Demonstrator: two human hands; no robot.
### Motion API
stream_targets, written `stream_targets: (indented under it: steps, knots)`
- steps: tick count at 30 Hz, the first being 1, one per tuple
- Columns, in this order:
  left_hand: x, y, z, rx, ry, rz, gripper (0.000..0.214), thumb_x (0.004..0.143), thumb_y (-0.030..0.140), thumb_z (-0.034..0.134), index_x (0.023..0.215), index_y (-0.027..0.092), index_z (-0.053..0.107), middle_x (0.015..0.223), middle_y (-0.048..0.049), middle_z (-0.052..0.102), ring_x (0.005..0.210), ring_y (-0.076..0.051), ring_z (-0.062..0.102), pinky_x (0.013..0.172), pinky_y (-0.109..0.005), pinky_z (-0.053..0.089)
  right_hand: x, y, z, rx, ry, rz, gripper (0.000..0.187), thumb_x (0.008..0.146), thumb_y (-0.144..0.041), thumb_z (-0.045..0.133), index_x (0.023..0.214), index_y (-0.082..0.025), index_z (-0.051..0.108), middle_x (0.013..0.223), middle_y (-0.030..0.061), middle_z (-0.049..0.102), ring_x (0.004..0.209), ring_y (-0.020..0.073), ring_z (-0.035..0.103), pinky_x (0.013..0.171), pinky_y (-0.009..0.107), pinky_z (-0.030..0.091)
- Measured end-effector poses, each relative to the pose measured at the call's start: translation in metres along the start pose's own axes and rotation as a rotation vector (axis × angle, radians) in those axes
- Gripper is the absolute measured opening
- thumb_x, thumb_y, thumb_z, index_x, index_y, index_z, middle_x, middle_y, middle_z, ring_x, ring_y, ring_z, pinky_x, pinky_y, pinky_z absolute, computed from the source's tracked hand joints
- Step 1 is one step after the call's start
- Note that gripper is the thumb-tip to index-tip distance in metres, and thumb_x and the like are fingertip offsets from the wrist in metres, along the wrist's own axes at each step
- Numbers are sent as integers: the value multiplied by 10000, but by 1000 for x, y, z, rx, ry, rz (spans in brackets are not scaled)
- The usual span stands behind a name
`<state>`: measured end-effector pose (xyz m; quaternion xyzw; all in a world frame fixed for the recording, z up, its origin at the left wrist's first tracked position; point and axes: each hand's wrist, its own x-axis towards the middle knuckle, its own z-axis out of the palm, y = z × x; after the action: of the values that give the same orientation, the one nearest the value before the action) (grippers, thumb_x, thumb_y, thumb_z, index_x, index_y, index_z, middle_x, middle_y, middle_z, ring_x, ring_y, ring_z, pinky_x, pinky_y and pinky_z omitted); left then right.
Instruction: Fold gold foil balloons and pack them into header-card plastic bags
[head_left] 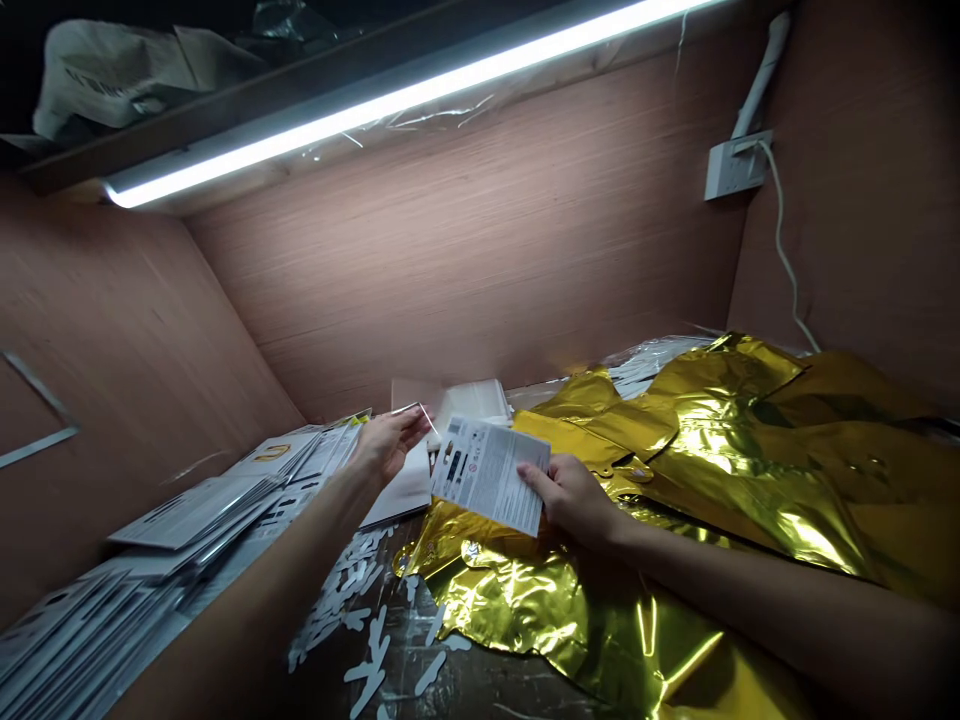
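My right hand (574, 495) grips a printed card (487, 470) at its right edge, thumb on top. The card is white with small text, a barcode and dark pictures, and it tilts toward me above gold foil. To its left, my left hand (390, 442) is raised with its fingers pressed together around a thin, clear plastic sleeve (420, 395), which is blurred and hard to make out. Beneath the card lie shiny flat gold foil balloons (517, 590). White sheets (401, 490) lie between my hands.
Stacks of packed printed cards (195, 510) line the left side. Small white strips (367, 650) are scattered on the brown tabletop (420, 690). More gold foil (720, 450) piles up on the right. A light tube (420, 95), wooden panels (480, 260) and a socket box (735, 165) with cable surround the bench.
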<state>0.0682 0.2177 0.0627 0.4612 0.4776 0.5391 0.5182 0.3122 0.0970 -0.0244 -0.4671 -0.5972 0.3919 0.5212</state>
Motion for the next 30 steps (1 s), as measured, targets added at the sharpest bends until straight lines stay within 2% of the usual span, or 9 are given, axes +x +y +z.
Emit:
stream_targets:
  steps: [3,5,8,10,14,18,23,27,30]
  knots:
    - [-29,-10,-6,-168,-17,11,92,953,107,661,1042,125,646,995,-56,712,874,-152,717,783,-288,619,-8,-6,4,-37,-137,-41,430,860,-500,641,581,-182,566,562,19,540,501,145,463,457,259,304]
    - [-46,-15,-9,-256,-31,23,160,904,4,671,979,138,628,889,-40,724,813,-130,734,780,-239,618,-11,-8,4,-55,-193,-56,419,858,-489,641,585,-185,545,565,5,515,505,135,437,464,253,296]
    - [-63,-21,-13,-338,-67,29,238,873,-19,689,1036,148,639,870,-59,747,795,-161,758,767,-271,638,-12,-10,3,-88,-255,-65,422,875,-497,609,598,-189,525,578,0,492,518,130,415,470,249,286]
    - [-69,-24,-15,-374,-83,28,215,889,-9,668,1038,145,651,886,-71,757,840,-190,770,778,-312,647,-13,-10,3,-103,-272,-63,433,878,-515,593,602,-192,510,583,-2,480,522,128,406,472,250,281]
    - [-76,-28,-18,-425,-93,16,122,914,19,649,915,141,656,947,-77,776,905,-191,775,827,-319,639,-12,-7,4,-45,-246,-15,474,855,-579,609,602,-200,476,565,-20,442,505,114,369,464,245,264]
    - [-82,-32,-22,-433,-134,-18,94,894,27,675,881,119,661,1064,-141,782,916,-210,778,833,-317,636,-10,-3,3,62,-210,47,510,838,-641,627,631,-186,525,567,-16,466,497,114,389,456,245,276]
    - [-86,-34,-22,-430,-188,-34,161,861,25,717,994,115,704,988,-110,796,876,-188,776,824,-288,633,-9,0,2,110,-157,56,539,830,-665,652,644,-167,563,578,3,501,506,124,425,459,248,288]
    - [-85,-34,-24,-412,-206,-43,143,873,45,716,1003,100,739,1026,-124,798,853,-181,776,807,-279,636,-10,1,2,129,-137,68,554,850,-679,643,651,-167,574,589,17,533,506,138,467,451,254,319]
    - [-84,-36,-26,-392,-218,-64,169,896,56,698,1053,93,747,1081,-151,790,908,-197,778,805,-283,638,-9,3,1,114,-92,52,554,867,-680,634,651,-174,571,585,16,532,496,140,464,443,258,320]
